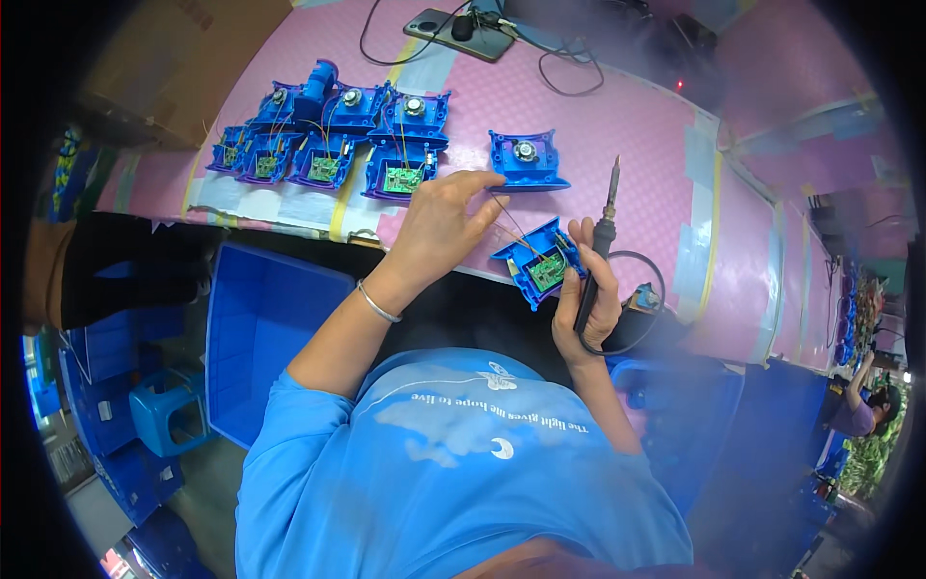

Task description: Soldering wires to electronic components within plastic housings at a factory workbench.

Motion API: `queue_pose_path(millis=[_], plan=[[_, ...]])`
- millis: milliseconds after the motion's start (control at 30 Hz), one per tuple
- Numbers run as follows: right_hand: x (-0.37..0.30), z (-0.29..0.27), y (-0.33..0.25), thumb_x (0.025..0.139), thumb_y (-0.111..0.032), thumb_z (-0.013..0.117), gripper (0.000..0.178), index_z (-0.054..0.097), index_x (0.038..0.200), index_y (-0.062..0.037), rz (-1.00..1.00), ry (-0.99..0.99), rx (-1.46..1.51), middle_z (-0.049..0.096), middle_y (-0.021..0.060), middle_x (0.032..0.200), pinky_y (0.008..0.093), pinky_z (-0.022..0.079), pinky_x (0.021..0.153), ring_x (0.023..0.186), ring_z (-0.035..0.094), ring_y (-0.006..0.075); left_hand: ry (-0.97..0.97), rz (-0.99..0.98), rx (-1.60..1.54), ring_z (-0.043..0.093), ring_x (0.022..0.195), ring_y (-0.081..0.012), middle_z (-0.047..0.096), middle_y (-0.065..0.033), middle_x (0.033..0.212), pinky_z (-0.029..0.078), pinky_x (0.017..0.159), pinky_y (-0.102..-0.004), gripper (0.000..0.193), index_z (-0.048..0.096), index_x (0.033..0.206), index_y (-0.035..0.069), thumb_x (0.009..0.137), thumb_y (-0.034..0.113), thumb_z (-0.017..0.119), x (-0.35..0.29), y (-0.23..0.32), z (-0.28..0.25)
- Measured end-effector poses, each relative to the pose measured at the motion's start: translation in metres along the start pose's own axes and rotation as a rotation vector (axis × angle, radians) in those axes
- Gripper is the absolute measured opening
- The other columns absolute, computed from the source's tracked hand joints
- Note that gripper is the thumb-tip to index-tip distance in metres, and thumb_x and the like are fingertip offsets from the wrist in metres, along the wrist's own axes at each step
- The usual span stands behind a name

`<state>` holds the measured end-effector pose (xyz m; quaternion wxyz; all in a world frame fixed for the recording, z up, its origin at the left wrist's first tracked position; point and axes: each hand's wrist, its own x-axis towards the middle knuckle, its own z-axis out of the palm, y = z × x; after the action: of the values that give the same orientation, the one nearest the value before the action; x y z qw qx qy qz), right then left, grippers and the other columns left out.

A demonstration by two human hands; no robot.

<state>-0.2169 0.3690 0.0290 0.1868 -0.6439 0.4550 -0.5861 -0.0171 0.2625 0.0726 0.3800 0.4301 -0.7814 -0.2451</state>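
Observation:
My right hand [593, 304] grips a soldering iron [604, 232], its tip pointing up and away. The same hand's fingers rest against a blue plastic housing half [529, 275] with a green circuit board [547, 273] in it, tilted at the table's near edge. My left hand [444, 227] has its thumb and index finger closed on a thin wire [513, 230] that runs down to the board. Just beyond the fingertips lies another blue housing half [526, 169] with a round silver speaker [526, 151] in it.
Several wired blue housings [323, 159] with boards and speakers stand in rows at the left on the pink table [637, 145]. A phone [461, 35] and cables [571, 72] lie at the back. Below the table are blue bins [270, 328]. A person [868, 415] is at far right.

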Motion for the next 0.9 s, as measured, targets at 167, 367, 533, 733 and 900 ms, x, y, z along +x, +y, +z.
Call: queue_pose_path(millis=[167, 367, 533, 733, 900], plan=[[-0.003, 0.008, -0.006, 0.101, 0.012, 0.047, 0.038, 0.05, 0.136, -0.0025, 0.1, 0.049, -0.04, 0.054, 0.0278, 0.148, 0.0478, 0.035, 0.121, 0.143, 0.051, 0.0344, -0.175, -0.221, -0.405, 0.071, 0.068, -0.0236, 0.076, -0.0198, 0.1, 0.056, 0.063, -0.0361, 0.025, 0.074, 0.113, -0.001, 0.09, 0.007, 0.066, -0.001, 0.003, 0.012], [0.001, 0.012, -0.009, 0.1, 0.013, 0.049, 0.04, 0.051, 0.136, -0.0013, 0.091, 0.035, -0.041, 0.055, 0.027, 0.147, 0.0457, 0.035, 0.121, 0.142, 0.051, 0.0337, -0.018, -0.26, -0.527, 0.051, 0.058, -0.0056, 0.064, -0.0006, 0.078, 0.044, 0.054, -0.0251, 0.033, 0.073, 0.123, 0.0, 0.092, 0.006, 0.063, -0.002, 0.009, -0.007], [0.018, 0.013, -0.022, 0.096, 0.014, 0.055, 0.037, 0.059, 0.13, -0.0014, 0.101, 0.062, -0.104, 0.062, 0.0259, 0.14, 0.0438, 0.047, 0.111, 0.134, 0.06, 0.0356, -0.073, -0.376, -1.163, 0.037, 0.07, -0.0039, 0.048, 0.0023, 0.092, 0.034, 0.062, -0.0218, 0.045, 0.056, 0.142, -0.01, 0.1, 0.008, 0.054, 0.0, 0.016, -0.024], [0.047, 0.007, -0.032, 0.095, 0.007, 0.067, 0.029, 0.065, 0.122, -0.0032, 0.009, 0.084, 0.056, 0.067, 0.0241, 0.13, 0.0415, 0.051, 0.105, 0.125, 0.065, 0.0312, -0.192, -0.271, -1.135, 0.051, 0.081, -0.006, 0.064, -0.0044, 0.098, 0.043, 0.07, -0.0191, 0.061, 0.037, 0.16, 0.003, 0.102, 0.005, 0.057, -0.007, 0.033, -0.011], [0.056, 0.007, -0.033, 0.097, 0.003, 0.069, 0.032, 0.06, 0.126, -0.005, 0.001, 0.03, 0.087, 0.07, 0.0203, 0.126, 0.0434, 0.047, 0.111, 0.123, 0.065, 0.0278, -0.319, -0.291, -1.206, 0.053, 0.084, -0.006, 0.062, -0.009, 0.107, 0.047, 0.072, -0.0199, 0.096, 0.017, 0.166, 0.006, 0.084, -0.01, 0.064, -0.008, 0.036, 0.004]])
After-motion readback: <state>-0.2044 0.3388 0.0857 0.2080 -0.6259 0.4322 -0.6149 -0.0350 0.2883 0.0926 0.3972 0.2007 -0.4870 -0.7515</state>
